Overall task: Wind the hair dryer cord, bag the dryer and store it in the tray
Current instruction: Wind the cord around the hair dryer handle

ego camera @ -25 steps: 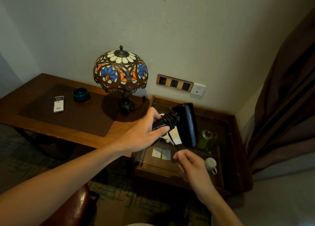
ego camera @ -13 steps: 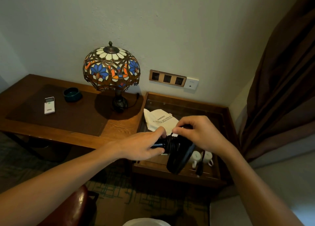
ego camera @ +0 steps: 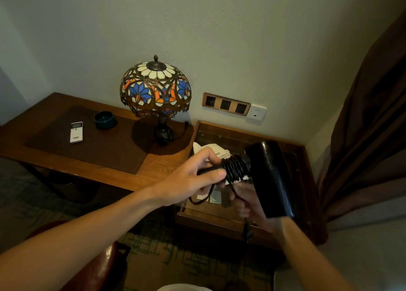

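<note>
Hair dryer was up in the air over the wooden tray, its big black body to the right of both hands. The left hand had its fingers closed around the end of the handle. The cord was wound tight round the handle, just past those fingers. The right hand was under the dryer, curled on the loose cord, partly hidden. The white bag lay in the tray, mostly covered.
</note>
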